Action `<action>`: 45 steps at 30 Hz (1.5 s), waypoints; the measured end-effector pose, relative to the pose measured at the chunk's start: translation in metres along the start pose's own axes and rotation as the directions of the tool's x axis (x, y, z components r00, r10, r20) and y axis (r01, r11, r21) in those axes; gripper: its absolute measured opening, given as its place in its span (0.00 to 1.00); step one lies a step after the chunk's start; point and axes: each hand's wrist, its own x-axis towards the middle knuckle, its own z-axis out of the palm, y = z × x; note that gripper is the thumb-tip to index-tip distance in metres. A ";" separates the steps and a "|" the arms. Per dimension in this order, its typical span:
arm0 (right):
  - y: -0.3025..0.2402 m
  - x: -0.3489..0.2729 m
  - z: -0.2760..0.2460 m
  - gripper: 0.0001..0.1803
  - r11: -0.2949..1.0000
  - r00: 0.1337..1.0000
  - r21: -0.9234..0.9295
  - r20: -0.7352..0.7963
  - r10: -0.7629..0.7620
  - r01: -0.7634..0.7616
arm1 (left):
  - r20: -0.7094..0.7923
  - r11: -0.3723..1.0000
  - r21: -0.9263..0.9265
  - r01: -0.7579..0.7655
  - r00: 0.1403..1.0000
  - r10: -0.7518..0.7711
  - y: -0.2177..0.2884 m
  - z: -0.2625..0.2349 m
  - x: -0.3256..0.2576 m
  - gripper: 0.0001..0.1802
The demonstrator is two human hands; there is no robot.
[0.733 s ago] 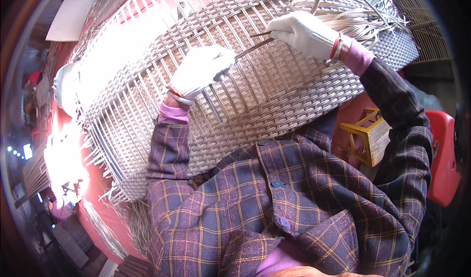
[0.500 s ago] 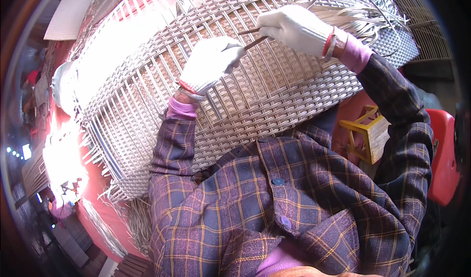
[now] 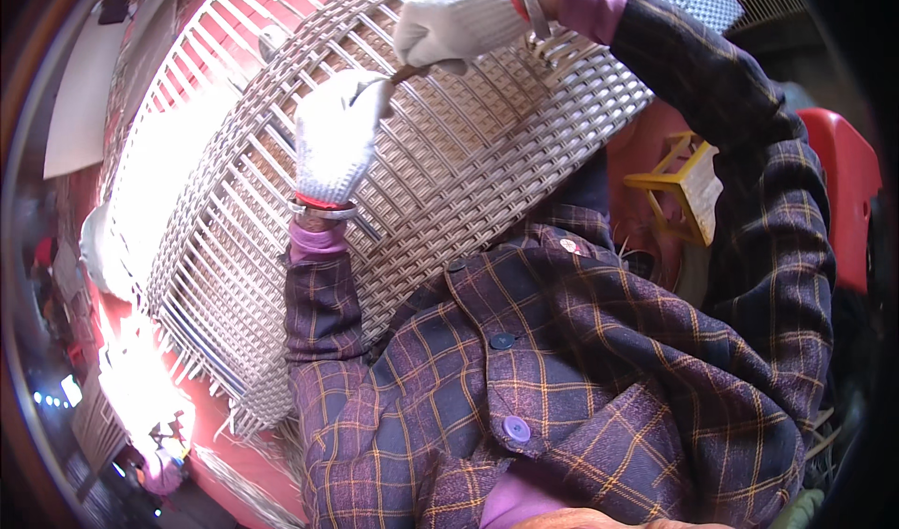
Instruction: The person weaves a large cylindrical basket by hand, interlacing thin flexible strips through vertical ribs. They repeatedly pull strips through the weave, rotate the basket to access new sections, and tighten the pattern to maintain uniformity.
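A large piece of grey-beige wicker weaving [image 3: 440, 201] lies across my front, tightly woven along its near side with bare parallel bars farther in. Both my hands wear white knit gloves with red cuffs and are over the wicker. My left hand [image 3: 337, 140] is closed, pinching one end of a short brown weaving strip [image 3: 405, 73]. Just to the right and farther away, my right hand [image 3: 459, 22] has curled fingers around the strip's other end. Only a small piece of the strip shows between the gloves.
To the right stand a small yellow-framed stool [image 3: 679, 187] and a red plastic chair [image 3: 843, 192]. Strong sunlight washes out the wicker's left side. Red floor [image 3: 243, 477] shows at the lower left, with loose strands at the wicker's edge.
My right hand has moved left and closer to my left hand, leaving less of the strip showing. The whole view has shifted, with the wicker sitting farther left.
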 end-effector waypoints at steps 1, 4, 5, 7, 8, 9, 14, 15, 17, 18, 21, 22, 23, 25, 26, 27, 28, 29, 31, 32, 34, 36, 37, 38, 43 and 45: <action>0.002 -0.001 0.000 0.14 1.000 1.000 0.028 -0.010 -0.006 0.006 | -0.017 0.999 0.004 -0.047 0.999 0.048 0.002 0.000 0.002 0.15; 0.010 -0.007 0.008 0.13 0.999 0.979 -0.026 -0.201 -0.041 0.037 | -0.056 0.990 -0.122 0.064 0.996 -0.071 0.005 0.007 0.007 0.14; 0.013 -0.009 0.012 0.13 0.996 0.969 -0.094 -0.247 -0.022 -0.001 | -0.050 0.985 -0.153 0.079 0.995 -0.087 0.005 0.011 0.010 0.15; 0.020 -0.014 0.022 0.13 0.971 0.940 -0.226 -0.342 0.000 -0.082 | -0.038 0.980 -0.177 0.092 0.994 -0.100 0.003 0.019 0.016 0.15; 0.023 -0.017 0.027 0.14 0.971 0.927 -0.218 -0.374 0.013 -0.102 | -0.011 0.976 -0.198 0.086 0.996 -0.090 0.002 0.024 0.018 0.16; 0.027 -0.021 0.030 0.14 0.970 0.929 -0.220 -0.369 0.017 -0.105 | 0.009 0.973 -0.222 0.069 0.998 -0.069 0.001 0.030 0.021 0.16; 0.043 -0.045 0.034 0.16 0.955 0.947 -0.287 -0.322 -0.021 -0.076 | 0.113 0.952 -0.292 0.086 0.992 -0.055 -0.004 0.056 0.034 0.17; 0.046 -0.049 0.033 0.16 0.950 0.947 -0.295 -0.322 0.002 -0.102 | 0.132 0.943 -0.315 0.104 0.989 -0.065 -0.005 0.060 0.037 0.16; 0.050 -0.051 0.030 0.13 0.893 0.935 -0.413 -0.354 0.027 -0.182 | 0.096 0.921 -0.374 0.106 0.992 -0.075 -0.004 0.066 0.044 0.16; 0.051 -0.050 0.028 0.13 0.867 0.923 -0.446 -0.383 0.040 -0.223 | 0.042 0.907 -0.411 0.088 0.996 -0.078 -0.002 0.069 0.048 0.16; 0.055 -0.044 0.021 0.12 0.793 0.878 -0.486 -0.462 0.124 -0.367 | -0.046 0.868 -0.497 -0.024 0.999 0.002 0.000 0.074 0.068 0.22; 0.056 -0.042 0.019 0.12 0.784 0.853 -0.481 -0.509 0.115 -0.392 | 0.031 0.834 -0.547 0.071 0.997 -0.065 0.000 0.075 0.075 0.25; 0.056 -0.039 0.017 0.12 0.774 0.826 -0.475 -0.554 0.106 -0.418 | 0.133 0.771 -0.611 0.180 0.983 -0.124 -0.001 0.078 0.084 0.27; 0.057 -0.037 0.012 0.12 0.771 0.864 -0.513 -0.494 0.094 -0.377 | 0.331 0.682 -0.637 0.359 0.927 -0.179 -0.008 0.077 0.098 0.27; 0.056 -0.034 0.011 0.12 0.749 0.864 -0.525 -0.487 0.124 -0.404 | 0.317 0.977 -0.195 -0.090 0.937 0.149 -0.013 0.074 0.106 0.26; 0.054 -0.031 0.010 0.12 0.726 0.863 -0.538 -0.481 0.155 -0.429 | 0.451 0.815 0.316 -0.487 0.832 0.323 -0.017 0.072 0.113 0.24; 0.053 -0.029 0.009 0.12 0.737 0.867 -0.495 -0.426 0.256 -0.461 | 0.395 0.972 -0.106 -0.212 0.888 0.237 -0.022 0.075 0.112 0.23; 0.051 -0.025 0.007 0.11 0.752 0.872 -0.484 -0.422 0.246 -0.446 | 0.403 0.871 -0.464 0.161 0.914 0.046 -0.025 0.077 0.112 0.22; 0.046 -0.020 0.008 0.11 0.782 0.881 -0.460 -0.413 0.230 -0.420 | 0.496 0.526 -0.718 0.455 0.865 -0.073 -0.030 0.078 0.111 0.19; 0.045 -0.015 0.004 0.12 0.759 0.912 -0.543 -0.378 0.160 -0.359 | 0.512 0.530 -0.719 0.449 0.858 -0.031 -0.030 0.079 0.112 0.19; 0.044 -0.012 0.001 0.12 0.734 0.951 -0.605 -0.224 0.215 -0.309 | 0.495 0.738 -0.576 0.352 0.868 -0.028 -0.028 0.080 0.109 0.17; 0.044 -0.013 -0.001 0.12 0.731 0.978 -0.649 -0.146 0.151 -0.209 | 0.488 0.795 -0.491 0.357 0.868 -0.089 -0.023 0.079 0.108 0.16; 0.047 -0.019 -0.003 0.12 0.747 0.980 -0.640 -0.184 0.079 -0.180 | 0.499 0.772 -0.502 0.391 0.859 -0.111 -0.020 0.079 0.108 0.15; 0.048 -0.017 0.000 0.12 0.721 0.960 -0.653 -0.272 0.063 -0.233 | 0.463 0.800 -0.503 0.327 0.884 -0.070 -0.017 0.077 0.105 0.16; 0.067 -0.022 0.021 0.10 0.879 0.866 -0.471 -0.466 -0.182 -0.069 | 0.342 0.829 -0.493 0.263 0.935 -0.093 -0.001 0.072 0.088 0.18; 0.075 -0.016 0.029 0.09 0.941 0.860 -0.337 -0.484 -0.163 -0.011 | 0.246 0.922 -0.327 0.208 0.961 -0.130 0.009 0.076 0.082 0.18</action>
